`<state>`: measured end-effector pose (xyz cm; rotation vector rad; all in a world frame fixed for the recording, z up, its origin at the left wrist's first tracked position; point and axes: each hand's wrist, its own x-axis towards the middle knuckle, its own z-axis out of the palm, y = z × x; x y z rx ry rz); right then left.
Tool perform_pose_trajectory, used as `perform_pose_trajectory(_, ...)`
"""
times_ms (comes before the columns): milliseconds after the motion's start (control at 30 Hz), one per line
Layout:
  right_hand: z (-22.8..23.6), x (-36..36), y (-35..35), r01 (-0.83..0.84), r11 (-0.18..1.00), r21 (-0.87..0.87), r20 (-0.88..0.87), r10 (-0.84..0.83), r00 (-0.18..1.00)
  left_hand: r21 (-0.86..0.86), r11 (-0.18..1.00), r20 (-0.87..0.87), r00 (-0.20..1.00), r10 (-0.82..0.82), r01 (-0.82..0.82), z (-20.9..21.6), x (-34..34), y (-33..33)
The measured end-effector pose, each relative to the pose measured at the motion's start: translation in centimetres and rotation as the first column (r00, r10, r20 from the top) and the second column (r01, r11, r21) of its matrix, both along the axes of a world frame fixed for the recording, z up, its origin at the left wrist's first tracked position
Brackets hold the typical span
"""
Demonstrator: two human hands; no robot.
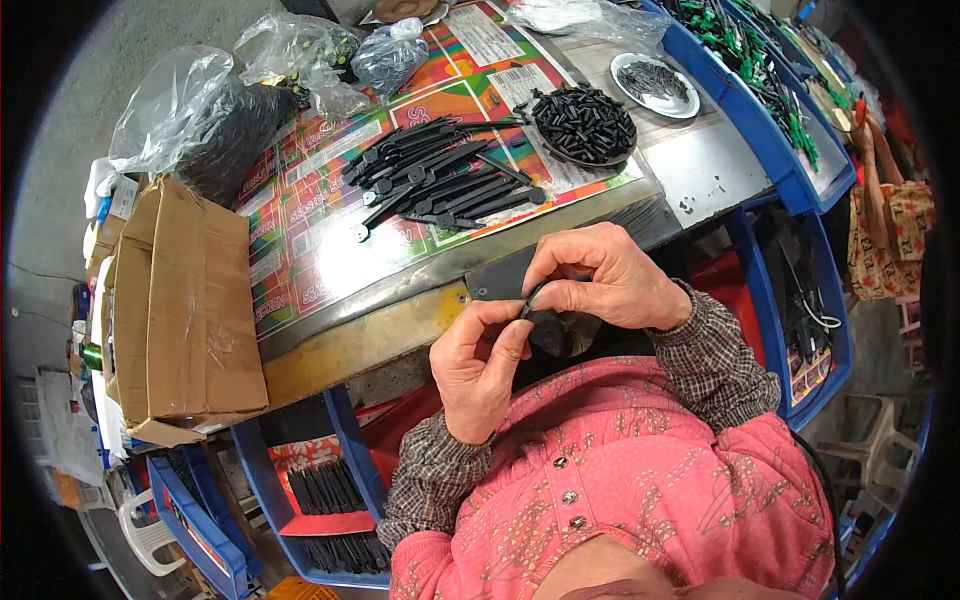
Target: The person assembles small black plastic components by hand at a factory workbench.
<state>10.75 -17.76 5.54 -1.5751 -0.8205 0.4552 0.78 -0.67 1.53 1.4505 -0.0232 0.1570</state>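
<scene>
In front of my chest, near the table's front edge, my left hand (477,368) and my right hand (608,276) meet with thumbs and forefingers pinched. Between their fingertips is a small, thin black part (528,303), mostly covered, so its kind does not show. Beyond them on the table lies a loose pile of long black plastic strips (440,180) with rounded ends. To the right of that pile, a round dish heaped with short black tubular pieces (583,124) rests on the table. Farther right, a white plate (685,106) holds small, thin dark pieces.
A cardboard box (200,310) stands at the table's left end, with clear plastic bags (175,110) behind it. Long blue trays (820,195) with green and black parts line the right. Blue bins (355,450) sit below the table. Another person's arm (872,150) shows far right.
</scene>
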Motion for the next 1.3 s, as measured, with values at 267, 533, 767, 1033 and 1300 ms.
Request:
perform_pose_trajectory(267,-0.1,-0.8,0.8,0.112,0.986,-0.124,0.135,-0.095,0.986,0.086,0.993,0.085,0.993,0.079,-0.086,0.0,0.1,-0.2)
perform_pose_trajectory(533,-0.8,-0.3,0.6,0.047,0.995,0.091,0.069,-0.054,0.996,-0.121,0.992,-0.064,0.998,0.009,-0.017,0.3,-0.2,-0.2)
perform_pose_trajectory(767,-0.3,-1.2,1.7,0.110,0.984,0.140,-0.256,-0.072,0.964,-0.158,0.987,-0.018,0.999,0.035,-0.037,-0.2,0.2,-0.1)
perform_pose_trajectory(1033,-1.2,-0.2,1.2,0.053,0.998,0.025,0.068,-0.055,0.996,-0.166,0.986,-0.011,1.000,0.024,-0.026,-0.2,0.1,-0.3)
perform_pose_trajectory(1300,0.1,-0.7,1.5,0.072,0.981,0.179,-0.183,-0.039,0.982,-0.222,0.975,-0.039,0.999,0.003,-0.012,0.2,0.0,-0.1)
